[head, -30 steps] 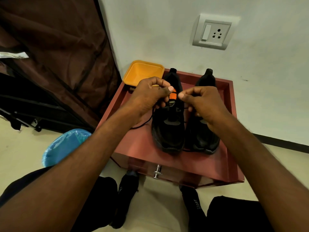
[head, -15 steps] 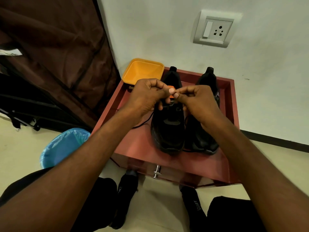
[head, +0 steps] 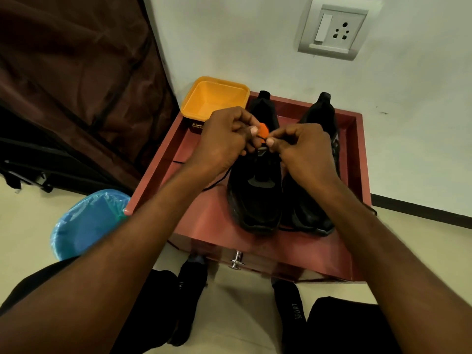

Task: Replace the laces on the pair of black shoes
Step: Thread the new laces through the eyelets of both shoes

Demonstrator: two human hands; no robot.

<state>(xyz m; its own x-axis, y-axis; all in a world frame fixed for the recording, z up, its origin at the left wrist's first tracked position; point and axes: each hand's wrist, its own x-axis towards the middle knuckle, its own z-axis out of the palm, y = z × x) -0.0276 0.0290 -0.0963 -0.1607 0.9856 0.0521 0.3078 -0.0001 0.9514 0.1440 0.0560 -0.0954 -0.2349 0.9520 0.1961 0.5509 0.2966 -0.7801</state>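
Now we look down past our socked feet (head: 291, 300) to the red bench (head: 209, 221), where the black shoes (head: 258, 190) sit side by side. Over the nearer-left shoe, our left hand (head: 224, 141) and right hand (head: 304, 152) meet, fingers curled, pinching a thin black lace (head: 217, 181) beside an orange tab (head: 263, 131). Beyond the shoes sits a yellow tub (head: 214, 98), then the wall socket (head: 332, 31).

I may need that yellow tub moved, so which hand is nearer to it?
Left. The left hand sits just in front of the yellow tub; the right hand is farther right, over the shoes.
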